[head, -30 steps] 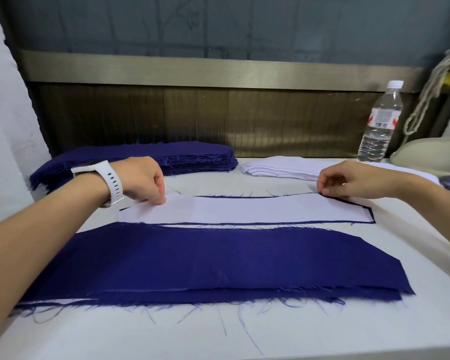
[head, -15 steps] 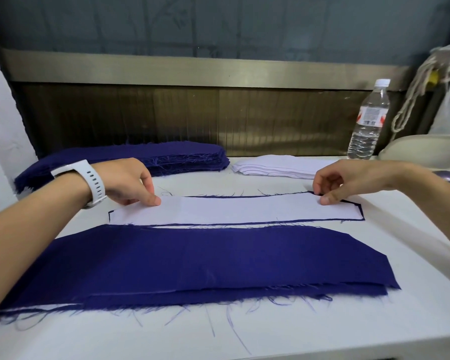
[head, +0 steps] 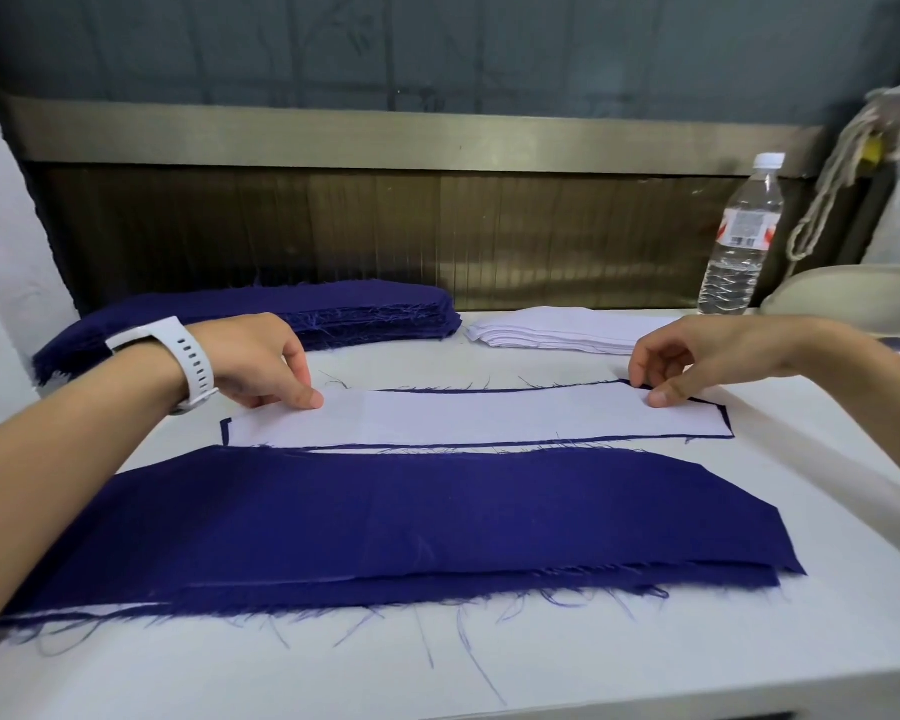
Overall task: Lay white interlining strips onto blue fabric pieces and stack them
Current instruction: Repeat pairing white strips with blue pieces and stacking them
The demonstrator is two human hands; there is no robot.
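**White strip laid lengthwise on a blue piece, both hands at its ends**

The white interlining strip [head: 468, 420] lies flat with its long axis running left to right across the tabletop [head: 645, 641]. It rests on a blue fabric piece [head: 729, 419] whose edge shows as a thin dark border around it. Just in front, touching or nearly so, sits a stack of finished blue pieces [head: 411, 517], also lying left to right, with frayed threads along its near edge. At the back left is a thick pile of blue fabric [head: 380, 311]; beside it, a pile of white strips [head: 557, 332].

The tabletop is white, set against a dark panelled wall with a metal rail. A water bottle [head: 741, 236] stands upright at the back right, near a hanging cord.

The left hand [head: 253, 363], a white watch [head: 185, 358] on its wrist, presses curled fingers onto the strip's left end. The right hand [head: 692, 358] reaches in from the right, its fingers pinching the strip's far edge at the right end.
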